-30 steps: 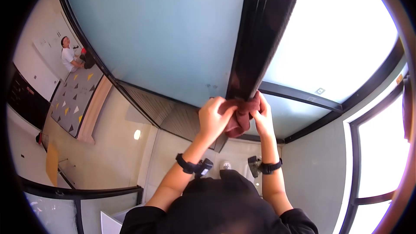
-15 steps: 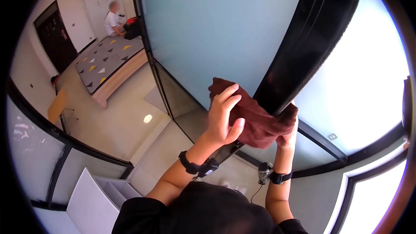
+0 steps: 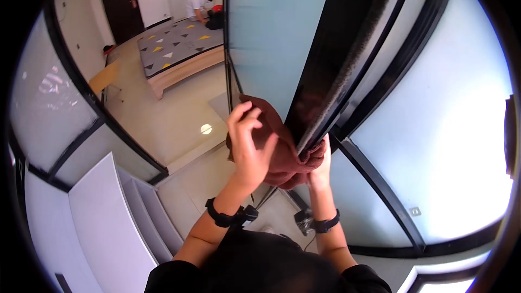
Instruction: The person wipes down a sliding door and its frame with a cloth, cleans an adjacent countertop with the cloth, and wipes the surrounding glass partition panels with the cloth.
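Observation:
A dark brown cloth (image 3: 282, 154) is wrapped around the edge of a black-framed glass door (image 3: 282, 38), low on its upright black frame (image 3: 339, 38). My left hand (image 3: 249, 149) is on the glass side, its fingers bent over the cloth's upper left part and the thumb toward the frame. My right hand (image 3: 321, 171) grips the cloth from the other side of the door edge; most of its fingers are hidden behind the frame and cloth. Both wrists wear black straps (image 3: 326, 222) with small devices attached.
A white shelf unit (image 3: 111, 214) stands at lower left. Frosted glass panels (image 3: 374, 201) in black frames are at right. Through the opening, a person (image 3: 196, 5) in a white shirt sits on a bed with a patterned mattress (image 3: 173, 49). A wooden chair (image 3: 104, 77) stands near the opening.
The view has turned right, so the room and shelf show more and the door edge appears more end-on. Both hands remain on the cloth; my left fingers are more bent.

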A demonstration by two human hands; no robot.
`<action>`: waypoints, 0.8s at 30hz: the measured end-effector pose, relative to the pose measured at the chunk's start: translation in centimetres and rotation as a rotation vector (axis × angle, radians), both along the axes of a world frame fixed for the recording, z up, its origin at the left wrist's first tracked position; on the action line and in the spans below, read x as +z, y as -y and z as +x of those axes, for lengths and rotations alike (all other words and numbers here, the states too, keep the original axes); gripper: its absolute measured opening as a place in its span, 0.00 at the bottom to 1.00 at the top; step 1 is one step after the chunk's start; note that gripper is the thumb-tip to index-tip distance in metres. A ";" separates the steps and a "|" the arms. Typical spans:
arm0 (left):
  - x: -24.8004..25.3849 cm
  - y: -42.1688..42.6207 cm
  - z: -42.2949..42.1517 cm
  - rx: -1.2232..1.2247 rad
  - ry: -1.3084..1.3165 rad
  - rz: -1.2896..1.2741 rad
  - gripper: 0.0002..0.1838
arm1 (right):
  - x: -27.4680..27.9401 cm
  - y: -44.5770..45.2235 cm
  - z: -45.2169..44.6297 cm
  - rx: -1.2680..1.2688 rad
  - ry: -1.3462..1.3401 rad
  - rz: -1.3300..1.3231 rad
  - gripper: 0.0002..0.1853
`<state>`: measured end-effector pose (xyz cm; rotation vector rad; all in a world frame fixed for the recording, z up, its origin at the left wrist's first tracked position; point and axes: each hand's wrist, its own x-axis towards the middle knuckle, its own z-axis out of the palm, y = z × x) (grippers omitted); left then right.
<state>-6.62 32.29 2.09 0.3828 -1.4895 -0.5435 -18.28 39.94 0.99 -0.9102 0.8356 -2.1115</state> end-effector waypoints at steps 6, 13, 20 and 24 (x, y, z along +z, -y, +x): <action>-2.3 -2.3 1.3 0.306 0.279 0.078 0.11 | -1.0 -0.6 2.9 -0.051 -0.380 0.047 0.24; 0.6 -5.3 2.1 -0.285 -0.015 0.473 0.22 | -1.7 -2.2 3.9 0.145 -0.643 0.070 0.37; 1.6 -4.2 4.8 -0.900 -0.064 0.414 0.51 | 1.6 -1.6 4.4 0.319 -0.684 -0.099 0.47; 7.8 -1.5 5.5 -0.663 0.183 0.140 0.51 | 8.6 1.7 4.7 0.220 -0.636 -0.189 0.50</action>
